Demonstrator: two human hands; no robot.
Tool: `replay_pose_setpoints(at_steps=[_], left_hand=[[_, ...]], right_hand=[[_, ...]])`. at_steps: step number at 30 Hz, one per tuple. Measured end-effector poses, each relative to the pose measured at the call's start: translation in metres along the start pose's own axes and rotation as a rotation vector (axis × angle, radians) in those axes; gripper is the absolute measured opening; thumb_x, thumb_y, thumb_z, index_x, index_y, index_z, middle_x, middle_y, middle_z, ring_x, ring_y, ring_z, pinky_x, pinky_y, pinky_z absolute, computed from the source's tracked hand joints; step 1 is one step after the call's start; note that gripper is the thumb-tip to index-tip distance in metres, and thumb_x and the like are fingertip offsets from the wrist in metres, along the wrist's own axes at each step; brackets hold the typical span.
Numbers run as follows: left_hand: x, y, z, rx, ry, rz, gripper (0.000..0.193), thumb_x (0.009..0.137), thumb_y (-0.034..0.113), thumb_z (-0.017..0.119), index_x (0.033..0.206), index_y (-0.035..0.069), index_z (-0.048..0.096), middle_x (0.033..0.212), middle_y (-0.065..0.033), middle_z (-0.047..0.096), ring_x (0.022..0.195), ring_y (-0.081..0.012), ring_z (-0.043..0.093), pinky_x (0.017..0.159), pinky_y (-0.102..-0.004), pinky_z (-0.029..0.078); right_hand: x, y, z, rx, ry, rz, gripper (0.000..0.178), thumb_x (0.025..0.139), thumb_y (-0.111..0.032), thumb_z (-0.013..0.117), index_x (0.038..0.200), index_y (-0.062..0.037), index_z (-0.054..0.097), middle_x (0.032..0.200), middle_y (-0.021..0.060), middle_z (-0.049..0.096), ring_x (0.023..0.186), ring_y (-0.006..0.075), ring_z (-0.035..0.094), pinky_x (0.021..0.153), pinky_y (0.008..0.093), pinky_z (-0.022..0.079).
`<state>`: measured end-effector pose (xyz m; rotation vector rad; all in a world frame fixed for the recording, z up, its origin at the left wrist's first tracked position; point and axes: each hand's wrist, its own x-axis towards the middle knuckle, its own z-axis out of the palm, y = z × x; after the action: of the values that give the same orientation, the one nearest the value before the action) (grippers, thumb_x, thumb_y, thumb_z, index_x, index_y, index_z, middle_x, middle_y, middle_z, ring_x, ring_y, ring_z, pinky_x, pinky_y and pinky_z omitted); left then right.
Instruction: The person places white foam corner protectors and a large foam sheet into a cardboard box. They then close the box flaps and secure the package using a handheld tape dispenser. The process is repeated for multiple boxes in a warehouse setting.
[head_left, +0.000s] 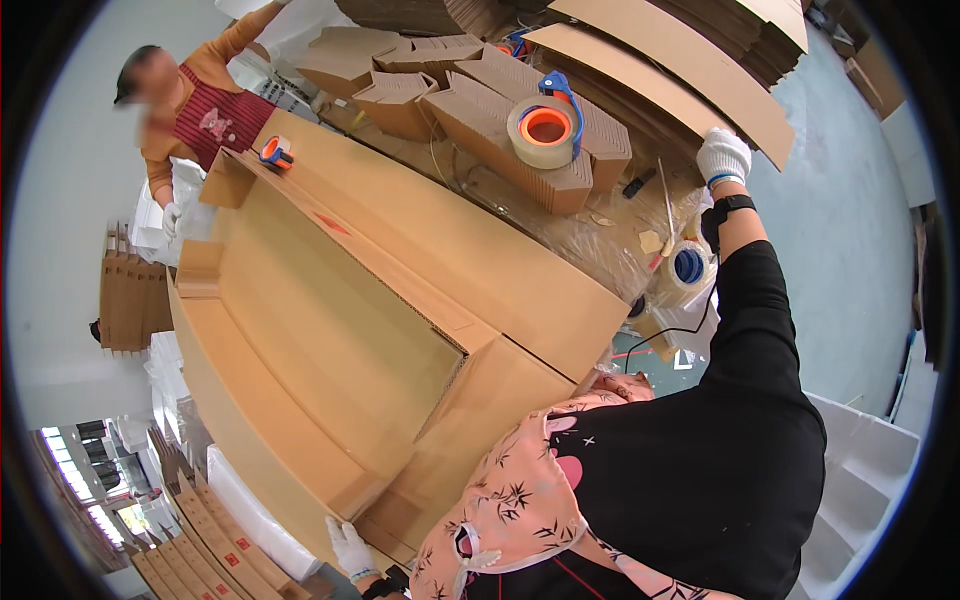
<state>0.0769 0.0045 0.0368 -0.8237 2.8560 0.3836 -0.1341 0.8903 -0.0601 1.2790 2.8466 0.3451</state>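
Observation:
A large open cardboard box (400, 262) lies across the middle, its long flaps folded outward. My left hand (350, 550), in a white glove, rests at the box's near left corner with its fingers stretched out. Far to the right, my right hand (723, 157), also gloved, grips the edge of a flat cardboard sheet (630, 80) on the stack at the top. Its fingertips are partly hidden. A tape dispenser (545, 130) with a blue handle and an orange core sits on folded cardboard pieces (500, 140) beyond the box.
A co-worker in a red apron (225, 120) stands at the box's far left end, near a smaller tape dispenser (276, 153). Tape rolls (688, 265) lie below my right arm. Cardboard stacks (200, 540) and white foam sheets (258, 515) stand at lower left.

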Motion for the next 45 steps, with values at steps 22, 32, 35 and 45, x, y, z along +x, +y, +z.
replay_pose_setpoints(at_steps=[22,32,35,45], left_hand=[[-0.008,0.001,0.007,-0.237,0.131,0.116,0.042,0.097,0.026,0.051,0.131,0.002,0.057,0.145,-0.027,0.044,0.132,-0.0407,0.045,0.111,-0.0413,0.034],[-0.022,0.039,0.0,0.235,0.247,0.362,0.037,0.077,0.027,0.073,0.112,0.015,0.07,0.146,-0.0271,0.041,0.132,-0.0442,0.041,0.108,-0.0491,0.036],[-0.016,0.022,0.005,0.16,0.279,0.384,0.039,0.077,0.026,0.074,0.112,0.012,0.068,0.145,-0.0258,0.042,0.132,-0.0429,0.042,0.108,-0.0496,0.037],[0.06,0.06,-0.002,0.601,-0.082,0.792,0.039,0.077,0.039,0.071,0.088,0.003,0.064,0.095,-0.0199,0.068,0.091,-0.0289,0.065,0.11,-0.0469,0.036]], right_hand=[[-0.182,-0.15,-0.255,1.739,-0.114,-0.72,0.04,0.094,-0.007,0.056,0.133,0.0032,0.055,0.125,0.007,0.062,0.113,0.0145,0.057,0.099,0.0283,0.044],[-0.268,-0.274,-0.219,0.804,-0.479,-1.728,0.033,0.089,-0.011,0.061,0.12,-0.0138,0.068,0.106,0.0131,0.071,0.099,0.025,0.067,0.089,0.0322,0.051],[-0.275,-0.286,-0.221,0.571,-0.644,-1.68,0.033,0.086,-0.016,0.062,0.118,-0.0165,0.069,0.099,0.0137,0.071,0.09,0.0299,0.067,0.084,0.0356,0.053],[-0.305,-0.266,-0.175,0.281,-0.073,-1.79,0.038,0.095,-0.045,0.047,0.103,-0.0135,0.067,0.077,0.0097,0.069,0.079,0.0279,0.066,0.087,0.0391,0.043]])
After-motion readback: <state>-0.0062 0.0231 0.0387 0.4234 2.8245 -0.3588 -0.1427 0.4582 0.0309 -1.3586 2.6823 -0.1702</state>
